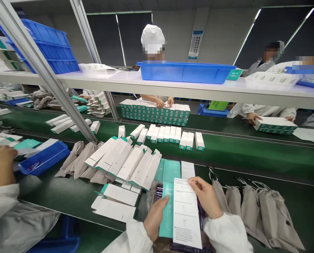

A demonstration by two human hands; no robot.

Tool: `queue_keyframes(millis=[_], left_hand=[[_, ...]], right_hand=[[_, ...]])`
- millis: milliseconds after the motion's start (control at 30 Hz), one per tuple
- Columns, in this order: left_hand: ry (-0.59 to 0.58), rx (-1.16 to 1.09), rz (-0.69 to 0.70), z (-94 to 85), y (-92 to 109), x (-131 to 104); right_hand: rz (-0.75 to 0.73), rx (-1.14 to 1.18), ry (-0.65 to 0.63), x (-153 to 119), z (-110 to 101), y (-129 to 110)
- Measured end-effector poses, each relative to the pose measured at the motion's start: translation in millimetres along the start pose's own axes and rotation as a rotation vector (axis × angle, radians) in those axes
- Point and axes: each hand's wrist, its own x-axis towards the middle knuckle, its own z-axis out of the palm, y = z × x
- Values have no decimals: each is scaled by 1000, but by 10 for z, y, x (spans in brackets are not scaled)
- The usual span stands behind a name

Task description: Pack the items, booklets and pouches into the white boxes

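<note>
My left hand [156,217] is closed on a teal booklet [168,211], thumb on its face. My right hand [206,196] pinches the top right corner of a white printed instruction leaflet [186,214], which hangs beside the booklet, their edges close together. Behind them lie more teal booklets [172,170] and another white leaflet [188,169]. Below my hands, partly hidden, a clear plastic bag [151,196] holds dark, shiny items. Left of my hands, long white boxes [130,163] lie in a pile. To the right are grey drawstring pouches [252,203].
Small white boxes [170,133] stand on the green conveyor belt [225,147]. A shelf [115,80] carrying blue bins [183,73] crosses above. A co-worker's hand [1,158] is at far left by a blue tray [45,160]. Opposite, other people handle stacked boxes [154,112].
</note>
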Motion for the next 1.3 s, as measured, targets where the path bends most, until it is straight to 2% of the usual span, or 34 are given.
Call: queue_keyframes(millis=[100,200,333,433,533,600,700,800,867,1000,1300], left_hand=[[-61,88,84,110,34,-97],[-94,136,106,163,27,-155],[-152,156,107,125,-37,-138],[-145,207,120,31,-53,-104],[-106,316,166,-45,-17,-110],[-97,400,213,-60,16,-139],[-100,482,256,-44,40,-190],[-112,480,244,-24,25,-220],[-123,444,229,-18,10,-230],[-133,365,210,-19,-1,-244],[-90,230,110,-36,-9,-279]], right_hand=[[-101,-166,70,-214,119,-52],[-197,-232,154,-358,204,-70],[-197,-210,205,-406,281,2],[-123,-88,245,-295,131,160],[9,-3,381,-183,-182,305],[44,-19,410,-181,-338,304],[-125,-145,295,-289,-343,122],[-394,-329,87,-428,-147,-128],[-488,-438,-5,-484,-9,-229],[-509,-577,-49,-507,104,-234],[-553,-638,-49,-548,61,-155]])
